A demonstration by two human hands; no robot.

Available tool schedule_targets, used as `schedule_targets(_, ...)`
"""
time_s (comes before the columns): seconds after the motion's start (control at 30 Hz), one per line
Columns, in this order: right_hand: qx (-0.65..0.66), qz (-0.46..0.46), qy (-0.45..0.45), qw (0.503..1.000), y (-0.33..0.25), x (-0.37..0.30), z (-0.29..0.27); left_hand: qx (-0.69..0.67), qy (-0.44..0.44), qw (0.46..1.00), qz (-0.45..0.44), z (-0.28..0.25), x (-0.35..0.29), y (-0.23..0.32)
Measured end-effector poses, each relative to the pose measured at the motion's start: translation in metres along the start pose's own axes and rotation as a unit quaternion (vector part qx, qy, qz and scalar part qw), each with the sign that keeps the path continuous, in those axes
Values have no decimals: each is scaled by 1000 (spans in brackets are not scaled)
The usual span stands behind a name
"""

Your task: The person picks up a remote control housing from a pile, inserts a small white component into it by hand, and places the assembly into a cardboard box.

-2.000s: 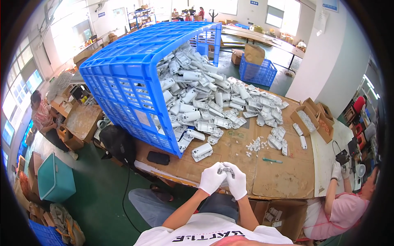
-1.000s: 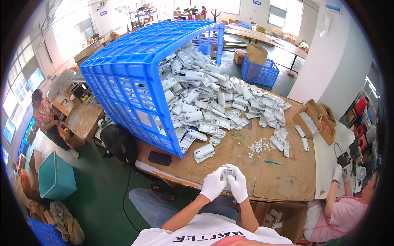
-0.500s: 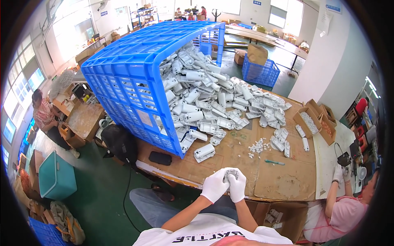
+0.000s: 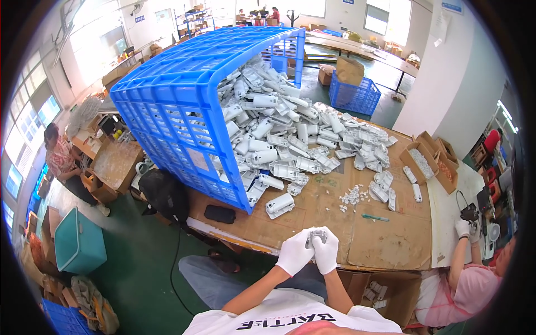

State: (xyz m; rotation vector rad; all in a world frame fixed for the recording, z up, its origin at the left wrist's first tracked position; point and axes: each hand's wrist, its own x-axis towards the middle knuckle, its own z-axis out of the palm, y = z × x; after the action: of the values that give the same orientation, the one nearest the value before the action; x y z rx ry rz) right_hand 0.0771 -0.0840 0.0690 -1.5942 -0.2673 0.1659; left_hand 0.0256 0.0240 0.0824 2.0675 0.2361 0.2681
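In white gloves, my left hand (image 4: 294,254) and my right hand (image 4: 326,252) meet at the table's near edge. Both are closed around a grey-white plastic housing (image 4: 316,234), mostly hidden by the fingers, with its curved top end showing. Ahead of them a pile of similar white plastic housings (image 4: 301,134) spills from a tipped blue plastic crate (image 4: 192,117). A few housings (image 4: 280,206) lie nearer, apart from the pile. Small white plastic scraps (image 4: 353,196) are scattered on the cardboard, with a slim teal pen-like tool (image 4: 375,218) beside them.
A dark flat case (image 4: 220,214) and a black bag (image 4: 163,192) lie by the crate. Small cardboard boxes (image 4: 420,162) with little parts stand at the right. Beneath the table edge is an open carton (image 4: 400,290) holding housings. A co-worker (image 4: 466,290) sits close on the right.
The view has shifted slightly. My hands keep their hold on the housing, with barely any movement of the fingers. The co-worker's hands at the right have moved a little.
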Motion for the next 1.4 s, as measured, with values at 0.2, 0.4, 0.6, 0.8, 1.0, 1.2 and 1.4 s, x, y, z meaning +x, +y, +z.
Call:
schedule_targets(0.2,28,20,-8,999,4,4,-5,-4,26,999,41,7,-2,-5)
schedule_targets(0.4,-28,41,-21,999,7,10,-7,-29,26,998,40,6,6,-12)
schedule_targets(0.6,-139,-57,-9,989,-4,3,-2,-28,74,996,-39,4,13,-18)
schedule_targets(0.8,-275,-265,-54,923,-12,-9,-3,-180,19,982,-46,10,27,-53)
schedule_targets(1.0,-330,-233,-109,908,-3,-12,-9,-571,-127,799,-137,7,27,-37)
schedule_targets(1.2,-341,-247,-74,904,-2,-8,-24,-687,-184,689,-142,13,25,-28)
schedule_targets(1.4,-347,-199,-48,915,4,-12,-33,-639,-179,729,-166,33,20,-31)
